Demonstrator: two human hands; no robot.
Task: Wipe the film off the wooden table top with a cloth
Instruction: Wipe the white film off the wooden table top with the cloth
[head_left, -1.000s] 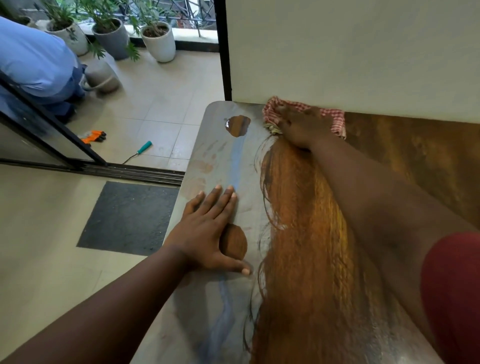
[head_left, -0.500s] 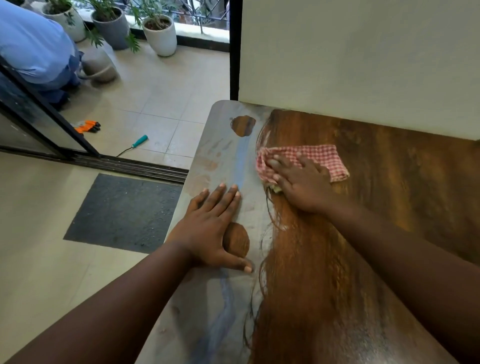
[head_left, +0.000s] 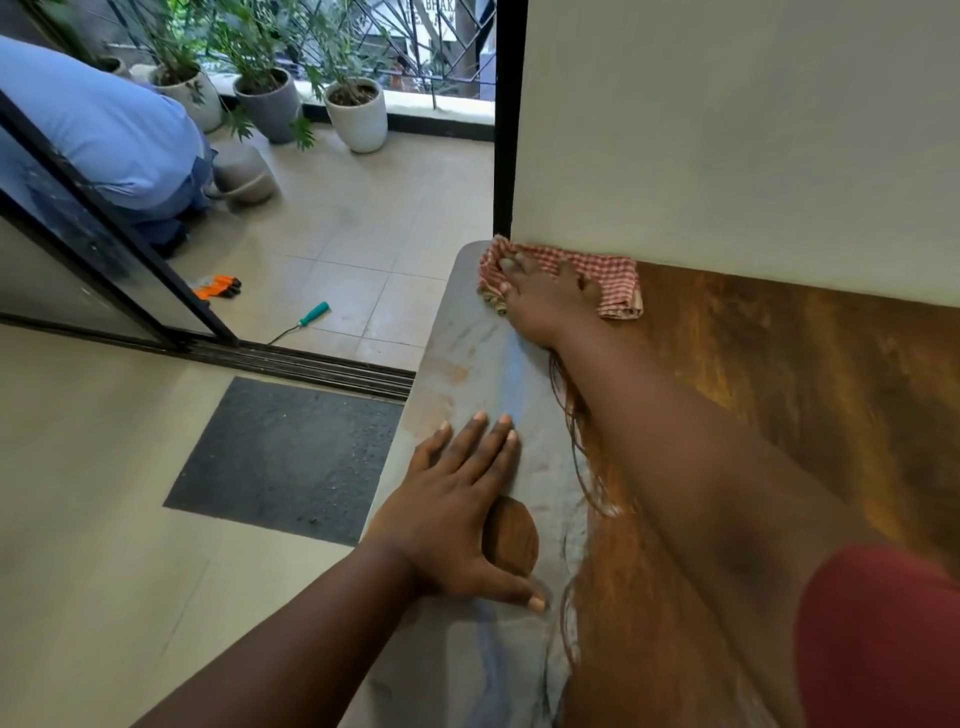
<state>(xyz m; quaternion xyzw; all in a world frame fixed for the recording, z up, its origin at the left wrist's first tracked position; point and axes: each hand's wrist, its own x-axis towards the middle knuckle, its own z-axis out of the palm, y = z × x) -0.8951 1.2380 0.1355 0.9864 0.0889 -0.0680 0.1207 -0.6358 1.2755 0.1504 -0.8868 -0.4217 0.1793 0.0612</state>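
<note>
The wooden table top (head_left: 779, 415) shows bare brown wood on its right part. A grey film (head_left: 498, 395) covers its left strip, with a small oval patch of bare wood by my left thumb. My right hand (head_left: 540, 301) presses flat on a red-and-white checked cloth (head_left: 608, 283) at the table's far left corner, against the wall. My left hand (head_left: 457, 519) rests flat on the film near the left edge, fingers straight and spread.
A cream wall (head_left: 727, 130) runs along the table's far side. Left of the table lie a dark floor mat (head_left: 285, 457), a sliding door track, a teal-handled tool (head_left: 306, 319) and orange gloves (head_left: 218, 287). A person in blue (head_left: 104, 130) crouches by potted plants (head_left: 358, 111).
My right hand pulled the cloth back toward me along the film's edge, then pushed it out again to the far corner by the wall. My left hand stayed in place.
</note>
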